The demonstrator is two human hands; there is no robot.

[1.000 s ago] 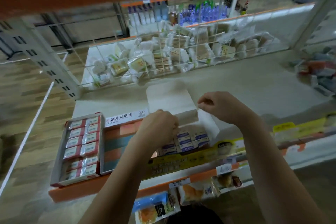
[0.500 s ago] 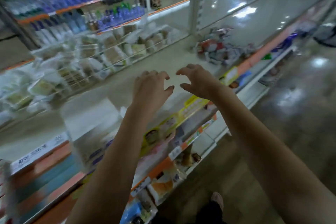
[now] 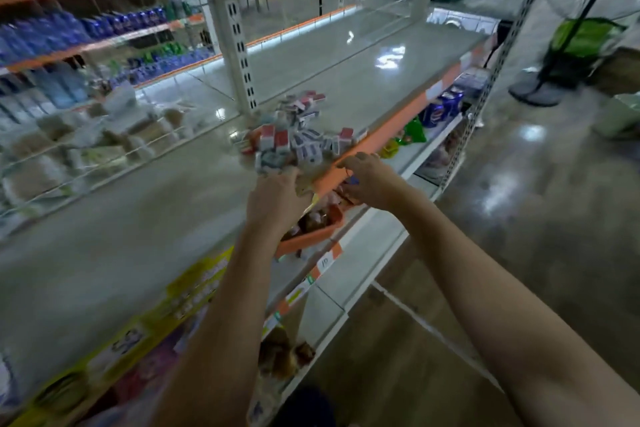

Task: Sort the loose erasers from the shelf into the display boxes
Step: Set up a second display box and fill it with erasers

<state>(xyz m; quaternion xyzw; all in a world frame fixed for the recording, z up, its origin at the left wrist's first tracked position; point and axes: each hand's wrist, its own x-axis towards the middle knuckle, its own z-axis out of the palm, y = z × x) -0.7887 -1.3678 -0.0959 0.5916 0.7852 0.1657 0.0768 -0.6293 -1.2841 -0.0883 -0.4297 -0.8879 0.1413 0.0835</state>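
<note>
While reaching along the grey shelf [image 3: 145, 229], both hands closing in on the loose erasers [image 3: 294, 135] piled near the shelf's front edge, just right of the white slotted upright [image 3: 239, 55]

Left hand [image 3: 277, 199] hovering at the near side of the pile, fingers pointing into it; grip state: cannot tell, fingertips blurring into the nearest erasers, contact unclear

Right hand [image 3: 372, 178] sitting over the orange front lip [image 3: 391, 135] just right of the pile, fingers loosely curled, thumb underneath; grip looking released, nothing visibly held, though motion blur limiting certainty

Erasers lying jumbled in red/white and blue/white sleeves, a smaller clump [image 3: 304, 102] lying further back toward the upright

Display boxes not showing in this view

Wire divider bins [image 3: 79, 146] holding pale packaged goods, sitting at the back left of the same shelf, well apart from the pile

Blue bottles [image 3: 114, 24] lining the shelves behind, at left

Orange tray [image 3: 311, 236] with brownish packets sitting on the lower shelf, directly under the hands

Blue cans [image 3: 446, 107] standing on the lower shelf further right

Whole frame smearing from head motion, fine detail unreadable
</note>
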